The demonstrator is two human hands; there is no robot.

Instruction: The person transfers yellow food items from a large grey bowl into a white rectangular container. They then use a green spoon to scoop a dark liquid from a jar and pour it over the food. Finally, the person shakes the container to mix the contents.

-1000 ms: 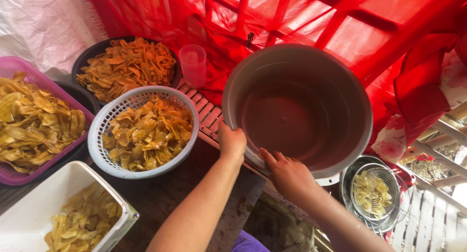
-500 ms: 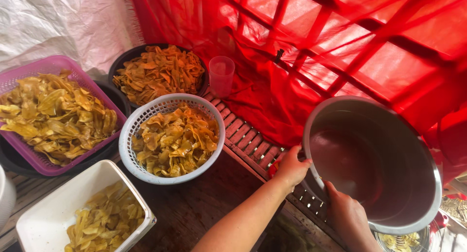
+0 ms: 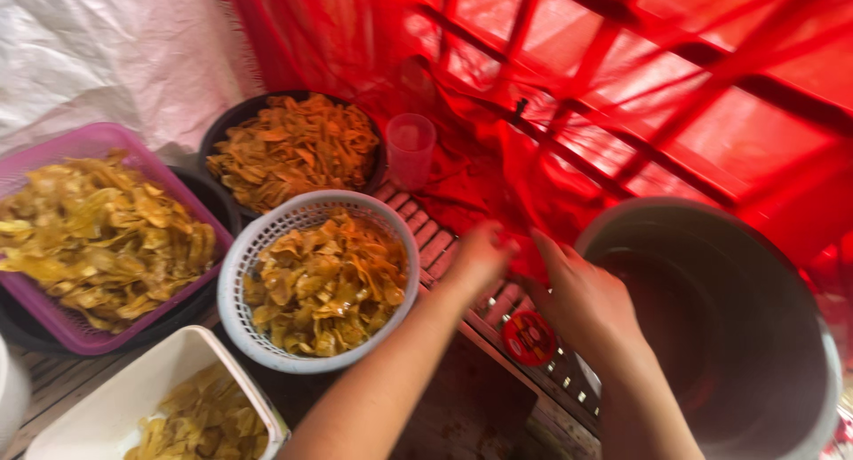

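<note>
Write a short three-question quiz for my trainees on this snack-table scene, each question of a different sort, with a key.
1. True or false: the white round basket holds yellow-orange chips.
2. Which container sits nearest the right hand? A. purple basket B. large grey metal pot C. white rectangular tub
3. Fill in: the pink plastic cup stands beside the dark bowl and in front of the ____ netting.

Key: 1 true; 2 B; 3 red. The left hand is blurred beside the right; neither clearly grips anything.
</note>
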